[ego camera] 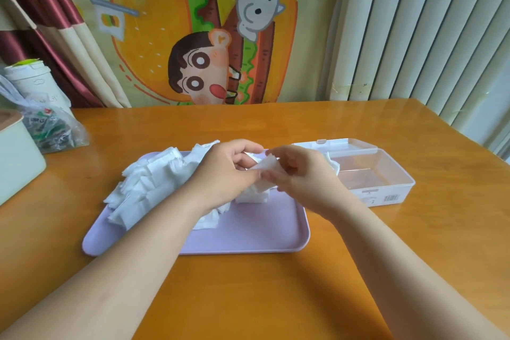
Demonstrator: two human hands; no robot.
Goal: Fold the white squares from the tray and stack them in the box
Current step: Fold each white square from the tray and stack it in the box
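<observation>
White and thin, one square was pinched between the left hand and right hand above a lilac tray, where loose squares were heaped. A clear box was set open beside it on a wooden table.

held white square — mostly covered by left hand and right hand, fold state unclear | pile of squares: right part behind left wrist | box: left end behind right hand, white bit there perhaps folded squares | box label: too small to read | pale container: cut by left edge | forearms — cut by bottom edge
</observation>
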